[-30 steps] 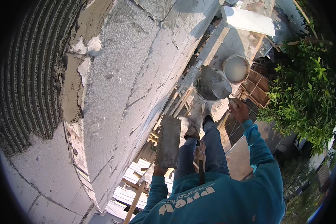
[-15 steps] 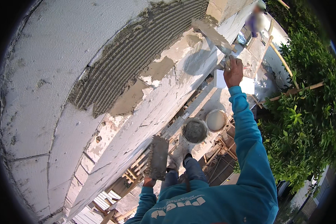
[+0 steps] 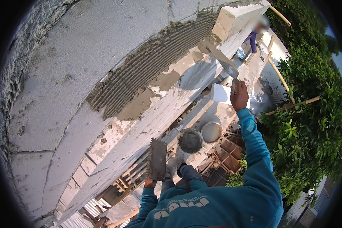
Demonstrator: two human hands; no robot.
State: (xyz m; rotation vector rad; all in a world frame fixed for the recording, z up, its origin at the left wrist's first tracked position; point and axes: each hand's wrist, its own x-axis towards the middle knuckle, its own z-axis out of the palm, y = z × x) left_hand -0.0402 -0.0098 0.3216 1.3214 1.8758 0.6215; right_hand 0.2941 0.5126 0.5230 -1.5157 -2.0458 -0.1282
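Note:
My right hand [image 3: 239,95] stretches forward and is closed around the handle of a trowel [image 3: 225,62]. Its mortar-smeared blade lies against the lower edge of the mortar, beside a standing pale block [image 3: 231,21]. A broad band of grey mortar [image 3: 152,64], combed into parallel ridges, covers part of the pale block wall [image 3: 72,76]. Smoother patches of mortar [image 3: 135,104] sit on the ledge below the ridges. Low and close to my body, my left hand [image 3: 150,183] grips a notched trowel [image 3: 157,159], its toothed edge toward the wall.
A bucket of grey mortar [image 3: 190,141] and a bucket of pale liquid [image 3: 211,132] stand on the planks below. Beyond them lies a white block [image 3: 220,93]. Bamboo poles [image 3: 280,74] and leafy branches [image 3: 300,125] are to the right. Another person [image 3: 253,40] is at the far end.
My right hand and its trowel have drawn somewhat back toward me, the blade staying at the mortar's edge. The whole view has shifted slightly. My left hand still holds the notched trowel low.

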